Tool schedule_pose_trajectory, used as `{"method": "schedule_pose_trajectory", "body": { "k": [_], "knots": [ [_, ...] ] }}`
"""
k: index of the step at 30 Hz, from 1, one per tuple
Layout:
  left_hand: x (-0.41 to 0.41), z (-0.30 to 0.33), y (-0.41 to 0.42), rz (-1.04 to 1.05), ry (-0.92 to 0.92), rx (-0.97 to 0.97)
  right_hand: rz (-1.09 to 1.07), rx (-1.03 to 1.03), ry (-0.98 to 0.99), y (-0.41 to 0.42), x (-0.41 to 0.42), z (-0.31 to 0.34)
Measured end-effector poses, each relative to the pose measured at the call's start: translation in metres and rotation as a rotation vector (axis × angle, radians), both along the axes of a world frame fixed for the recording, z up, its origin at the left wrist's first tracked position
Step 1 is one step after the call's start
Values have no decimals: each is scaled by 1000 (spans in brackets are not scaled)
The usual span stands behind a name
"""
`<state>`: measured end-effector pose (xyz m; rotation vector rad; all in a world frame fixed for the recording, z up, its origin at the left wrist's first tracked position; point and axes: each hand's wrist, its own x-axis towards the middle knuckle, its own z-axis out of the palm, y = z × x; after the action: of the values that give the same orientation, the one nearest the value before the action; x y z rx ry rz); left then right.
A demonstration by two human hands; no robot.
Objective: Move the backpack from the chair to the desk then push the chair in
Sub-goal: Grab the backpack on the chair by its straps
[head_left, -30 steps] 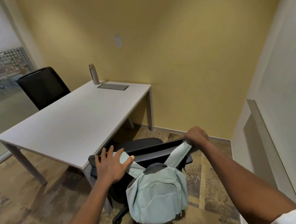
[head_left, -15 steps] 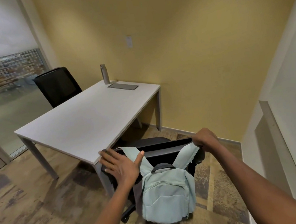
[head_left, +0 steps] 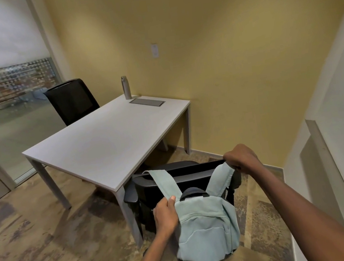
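Backpack [head_left: 205, 226], pale green, hung by both straps over the back of the near black chair [head_left: 186, 174], body dangling behind the backrest, just beside the table [head_left: 106, 144] corner. Seen from the head view, the only one. Left hand [head_left: 165, 215] closed on the left strap low down, near the bag's top corner, thumb pressed over the webbing. Right hand [head_left: 241, 158] fisted round the right strap where it crossed the backrest's top edge. Step in hand judged as freeing the bag from the chair, nothing yet on the table. Best done by raising both straps together, straight up and clear of the backrest, so neither snagged and the wheeled chair did not roll or swivel; then swung left over the bare middle of the tabletop, well clear of the metal bottle [head_left: 126, 87] and the flat grey panel [head_left: 147, 102] at the far end. Counted: one backpack with two straps, one table, two chairs including the far chair [head_left: 73, 100] beyond the table, one bottle, one panel, two hands.
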<state>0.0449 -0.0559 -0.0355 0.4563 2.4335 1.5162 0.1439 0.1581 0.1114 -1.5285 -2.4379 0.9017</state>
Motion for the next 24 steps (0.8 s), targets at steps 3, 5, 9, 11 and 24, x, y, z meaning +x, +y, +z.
{"method": "schedule_pose_trajectory", "body": {
  "k": [3,5,9,11,24],
  "knots": [
    [2,5,-4,80,6,68,9,18,11,-5,-3,6],
    [7,9,-6,141,9,102,22,15,11,-7,-5,9],
    [11,18,-16,241,3,138,73,-18,16,-12,-6,4],
    [13,21,-25,270,22,139,98,-25,2,-16,-8,-2],
    [33,72,-87,360,197,241,540,156,-294,-61,-21,-16]
  ]
}}
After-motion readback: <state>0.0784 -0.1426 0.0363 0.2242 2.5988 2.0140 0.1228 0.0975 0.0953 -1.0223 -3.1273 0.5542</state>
